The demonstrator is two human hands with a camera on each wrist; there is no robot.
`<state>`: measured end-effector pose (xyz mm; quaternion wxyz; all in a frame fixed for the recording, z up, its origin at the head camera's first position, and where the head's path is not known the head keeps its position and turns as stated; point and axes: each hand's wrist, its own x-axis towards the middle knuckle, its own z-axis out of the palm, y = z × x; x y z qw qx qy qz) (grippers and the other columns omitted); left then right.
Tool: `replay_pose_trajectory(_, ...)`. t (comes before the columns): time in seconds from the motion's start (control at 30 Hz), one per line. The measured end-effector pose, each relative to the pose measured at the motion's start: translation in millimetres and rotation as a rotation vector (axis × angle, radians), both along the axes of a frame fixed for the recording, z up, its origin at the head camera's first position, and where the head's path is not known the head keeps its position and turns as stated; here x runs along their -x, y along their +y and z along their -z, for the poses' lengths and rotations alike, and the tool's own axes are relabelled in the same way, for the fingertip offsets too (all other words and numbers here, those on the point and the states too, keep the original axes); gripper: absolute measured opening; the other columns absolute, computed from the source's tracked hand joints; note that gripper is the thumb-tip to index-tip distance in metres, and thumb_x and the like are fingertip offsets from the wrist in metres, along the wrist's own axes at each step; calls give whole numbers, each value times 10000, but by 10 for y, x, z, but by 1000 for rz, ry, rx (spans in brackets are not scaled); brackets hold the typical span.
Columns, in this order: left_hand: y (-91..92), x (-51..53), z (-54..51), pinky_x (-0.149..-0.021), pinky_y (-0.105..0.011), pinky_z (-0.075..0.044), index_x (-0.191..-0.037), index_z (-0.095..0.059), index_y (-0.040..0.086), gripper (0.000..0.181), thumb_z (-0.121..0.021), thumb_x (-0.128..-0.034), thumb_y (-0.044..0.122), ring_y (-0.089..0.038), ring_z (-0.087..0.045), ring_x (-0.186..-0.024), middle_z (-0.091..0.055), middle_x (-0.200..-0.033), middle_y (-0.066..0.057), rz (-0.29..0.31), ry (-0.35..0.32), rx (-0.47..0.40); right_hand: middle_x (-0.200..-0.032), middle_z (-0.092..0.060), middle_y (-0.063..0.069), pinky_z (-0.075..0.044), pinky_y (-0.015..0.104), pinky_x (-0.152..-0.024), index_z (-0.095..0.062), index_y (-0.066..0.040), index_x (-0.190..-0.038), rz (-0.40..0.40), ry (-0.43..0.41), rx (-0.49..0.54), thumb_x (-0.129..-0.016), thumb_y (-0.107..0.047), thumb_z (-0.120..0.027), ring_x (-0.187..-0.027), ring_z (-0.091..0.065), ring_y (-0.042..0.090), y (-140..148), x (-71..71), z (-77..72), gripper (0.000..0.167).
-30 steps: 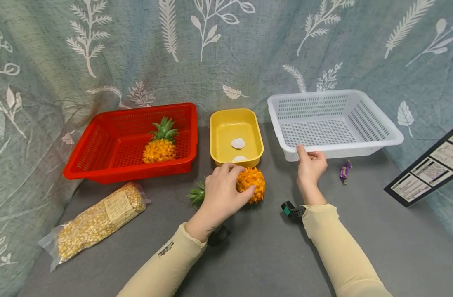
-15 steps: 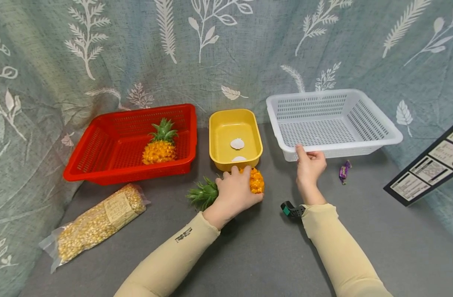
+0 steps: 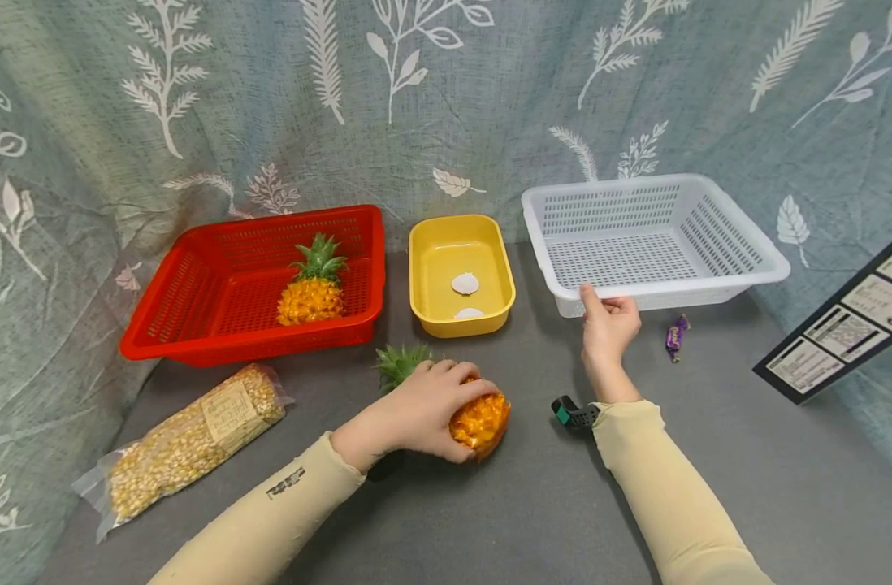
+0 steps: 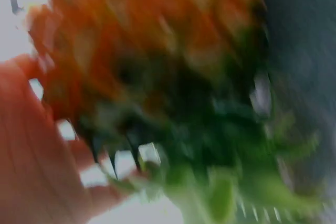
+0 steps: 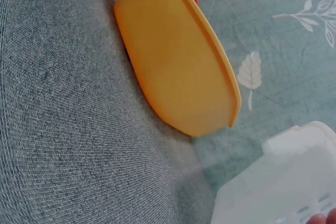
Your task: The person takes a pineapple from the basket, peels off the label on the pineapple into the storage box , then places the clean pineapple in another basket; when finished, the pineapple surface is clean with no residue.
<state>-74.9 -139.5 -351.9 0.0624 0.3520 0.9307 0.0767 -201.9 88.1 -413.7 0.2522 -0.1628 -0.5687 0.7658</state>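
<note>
My left hand [image 3: 433, 408] grips an orange pineapple [image 3: 484, 418] with a green crown, just in front of the yellow tub. In the left wrist view the same pineapple [image 4: 157, 40] is blurred and fills most of the picture beside the palm. My right hand [image 3: 608, 333] pinches the near rim of the white basket [image 3: 658, 291], thumb on top; the fingers below are partly hidden. Only fingertips of that hand show in the right wrist view. A second pineapple [image 3: 310, 301] lies in the red basket [image 3: 252, 341] at the left.
The yellow tub [image 3: 462, 325], holding two white shell-like pieces, stands between the baskets. A bag of corn kernels [image 3: 197, 439] lies front left. A purple-wrapped candy [image 3: 677, 337] is by the white basket. A black-edged box [image 3: 841, 325] stands at the right.
The left hand has taken firmer hold of the pineapple and drawn it toward me, away from the yellow tub, turning it slightly. The right hand has stayed on the white basket's rim.
</note>
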Motion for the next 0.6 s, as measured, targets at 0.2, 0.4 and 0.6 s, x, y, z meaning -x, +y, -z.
replay_pose_trajectory(0.2,-246,-42,-33,-974,-413,-342,-1262,-508,307,705,-769,-624,456,-144,-417,-1144,-480,-1206,69,144,-25,-16,-507,-496,-99,-369,157,-417,-490,-138,-688,11,16,0,-761,-88,-737,-419,-437,16,-5,4,7,262)
replay_pose_trajectory(0.4,-268,-203,1,-1025,-563,-283,-1267,-516,259,722,-762,-643,528,-249,-364,-1270,-463,-1286,-11,25,36,-99,-504,-490,-98,-366,152,-419,-487,-147,-675,27,36,-4,-750,-65,-738,-416,-430,7,-11,16,13,274)
replay_pose_trajectory(0.6,-115,-464,58,-886,-590,-366,-1178,-593,193,673,-721,-645,583,-377,-414,-1181,-438,-1306,-143,-410,278,-202,-521,-490,-98,-371,149,-429,-486,-148,-683,29,28,-26,-755,-77,-736,-432,-427,1,-8,20,18,270)
